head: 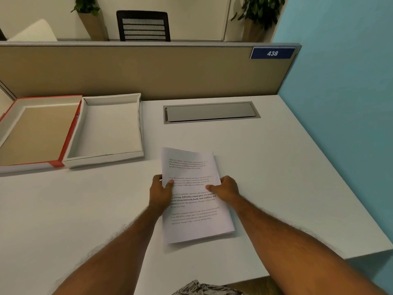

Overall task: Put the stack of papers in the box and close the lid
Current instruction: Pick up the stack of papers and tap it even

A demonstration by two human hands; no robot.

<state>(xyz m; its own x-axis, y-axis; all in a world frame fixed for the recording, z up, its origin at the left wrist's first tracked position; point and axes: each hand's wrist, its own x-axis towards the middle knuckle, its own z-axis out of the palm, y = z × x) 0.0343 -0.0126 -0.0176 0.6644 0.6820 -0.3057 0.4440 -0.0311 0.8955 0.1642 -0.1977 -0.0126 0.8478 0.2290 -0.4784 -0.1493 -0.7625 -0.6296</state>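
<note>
While the open box (110, 128) sits at the frame's left, the left hand (160, 193) and right hand (226, 187) grip the stack of papers (194, 201) at centre.

Lid (32, 133) cut off at left edge; small print on papers (191, 194) blurred.

white desk (276, 167), tan partition (148, 71), teal wall (344, 92), black chair (143, 25)
</note>
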